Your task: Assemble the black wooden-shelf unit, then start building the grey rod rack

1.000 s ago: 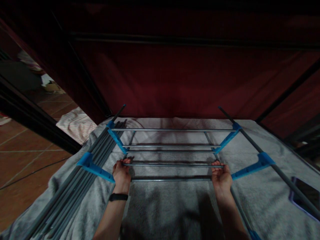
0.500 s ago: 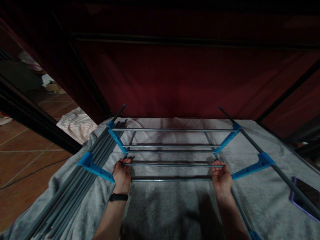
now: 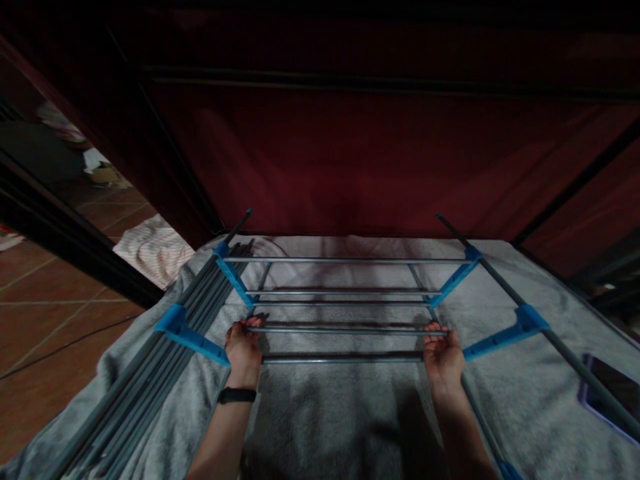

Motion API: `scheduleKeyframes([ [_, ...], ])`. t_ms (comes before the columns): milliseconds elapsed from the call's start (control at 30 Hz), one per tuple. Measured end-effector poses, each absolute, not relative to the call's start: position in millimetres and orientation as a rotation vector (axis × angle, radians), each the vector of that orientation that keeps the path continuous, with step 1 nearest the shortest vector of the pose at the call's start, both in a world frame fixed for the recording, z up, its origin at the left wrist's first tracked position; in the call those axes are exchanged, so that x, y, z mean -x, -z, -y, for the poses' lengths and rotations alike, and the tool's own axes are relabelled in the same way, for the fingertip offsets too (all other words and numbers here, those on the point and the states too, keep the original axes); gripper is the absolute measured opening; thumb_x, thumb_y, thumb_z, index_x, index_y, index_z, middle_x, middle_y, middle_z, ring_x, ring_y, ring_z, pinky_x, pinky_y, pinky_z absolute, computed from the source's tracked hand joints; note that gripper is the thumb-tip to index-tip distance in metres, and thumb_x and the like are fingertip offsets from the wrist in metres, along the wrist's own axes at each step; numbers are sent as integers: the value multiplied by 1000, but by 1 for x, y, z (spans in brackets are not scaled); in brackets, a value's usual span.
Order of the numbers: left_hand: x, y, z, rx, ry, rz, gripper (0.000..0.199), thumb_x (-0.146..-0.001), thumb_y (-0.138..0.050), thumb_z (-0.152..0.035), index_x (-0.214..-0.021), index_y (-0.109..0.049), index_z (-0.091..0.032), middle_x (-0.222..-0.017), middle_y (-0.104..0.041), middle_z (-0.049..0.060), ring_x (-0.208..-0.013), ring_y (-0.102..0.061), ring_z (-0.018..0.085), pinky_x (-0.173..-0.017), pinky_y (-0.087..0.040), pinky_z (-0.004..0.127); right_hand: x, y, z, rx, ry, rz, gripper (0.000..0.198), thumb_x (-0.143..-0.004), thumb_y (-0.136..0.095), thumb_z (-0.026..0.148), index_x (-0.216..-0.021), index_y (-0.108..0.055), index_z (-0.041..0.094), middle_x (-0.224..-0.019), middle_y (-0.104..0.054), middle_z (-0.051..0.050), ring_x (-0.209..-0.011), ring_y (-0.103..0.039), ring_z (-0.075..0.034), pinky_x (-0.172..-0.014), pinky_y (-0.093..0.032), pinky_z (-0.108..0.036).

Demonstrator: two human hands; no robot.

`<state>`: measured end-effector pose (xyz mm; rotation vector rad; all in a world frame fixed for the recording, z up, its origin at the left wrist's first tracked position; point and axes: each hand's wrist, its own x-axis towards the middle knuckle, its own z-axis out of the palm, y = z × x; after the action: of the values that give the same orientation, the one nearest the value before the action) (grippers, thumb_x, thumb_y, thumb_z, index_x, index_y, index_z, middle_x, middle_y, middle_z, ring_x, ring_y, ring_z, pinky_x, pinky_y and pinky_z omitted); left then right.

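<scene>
A rack frame of grey metal tubes with blue plastic brackets lies on a grey blanket. My left hand [image 3: 243, 350] is closed around the left end of a thin grey tube [image 3: 345, 331]. At the tube's right end, my right hand [image 3: 444, 353] grips it, palm turned up and fingers curled. Just below it runs a second crossbar [image 3: 345, 360], passing by both wrists. The left blue bracket [image 3: 193, 339] is beside my left hand, and the right blue bracket [image 3: 510, 332] beside my right. Further back, more crossbars [image 3: 345, 260] span two other blue brackets [image 3: 456, 275].
Several loose grey tubes [image 3: 150, 373] lie in a bundle at the left. A phone [image 3: 607, 393] rests on the blanket [image 3: 340, 420] at the right, partly behind a tube. A dark red panel [image 3: 345, 160] stands behind the rack. Tiled floor [image 3: 60, 333] and a striped cloth [image 3: 153, 250] are at left.
</scene>
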<state>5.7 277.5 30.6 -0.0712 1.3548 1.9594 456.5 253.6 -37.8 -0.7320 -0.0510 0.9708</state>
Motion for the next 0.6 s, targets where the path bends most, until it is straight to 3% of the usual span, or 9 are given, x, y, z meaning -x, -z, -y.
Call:
scheduleKeyframes([
  [333,0,-24,-281,86,-1948,-1333,27,-95,-37,-12,-72,-50,-17,-60,-61,-1,-56,-61,12,-67,-52,26,-457,35,-254,708,-978,0,8,-82,-59,22,-76,-61,18,-75,-70,0,-71,-71,-12,-67,-62,-23],
  [600,-2,-26,-279,70,-1953,-1334,26,-92,-37,-6,-74,-53,-16,-60,-62,0,-56,-61,12,-66,-52,24,-461,40,-254,673,-1000,13,11,-82,-54,18,-77,-64,20,-77,-70,-1,-73,-71,-14,-63,-64,-27],
])
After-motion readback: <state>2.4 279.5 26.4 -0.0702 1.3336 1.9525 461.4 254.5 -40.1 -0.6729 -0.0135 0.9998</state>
